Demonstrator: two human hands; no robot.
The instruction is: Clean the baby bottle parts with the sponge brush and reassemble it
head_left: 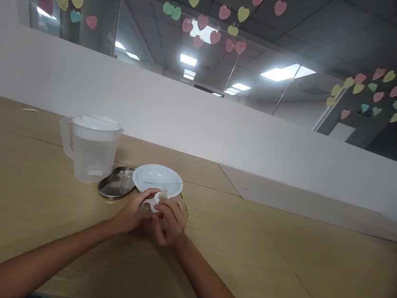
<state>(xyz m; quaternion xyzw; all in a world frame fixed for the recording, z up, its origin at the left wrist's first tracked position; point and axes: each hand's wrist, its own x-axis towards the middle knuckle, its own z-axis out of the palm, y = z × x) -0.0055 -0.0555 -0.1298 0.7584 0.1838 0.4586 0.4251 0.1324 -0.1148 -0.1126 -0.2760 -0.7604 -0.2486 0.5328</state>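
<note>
A small white bottle-like item (157,198) with a clear nozzle on top and a ring-shaped handle is held between both hands, above the table's near part. My left hand (133,212) wraps round its left side, by the ring. From the right, my right hand (171,220) grips it with fingers curled near its neck. The lower part of the item is hidden by the fingers. Just beyond the hands lies a white oval dish (157,175) with a thin dark line across it. Part of a green object (185,206) shows behind my right hand.
A lidded translucent pitcher (94,151) stands at the left. Beside it is a metal kidney-shaped tray (110,187) holding a small clear cup (127,179). The wooden table (243,259) meets a white wall below windows with heart-shaped notes.
</note>
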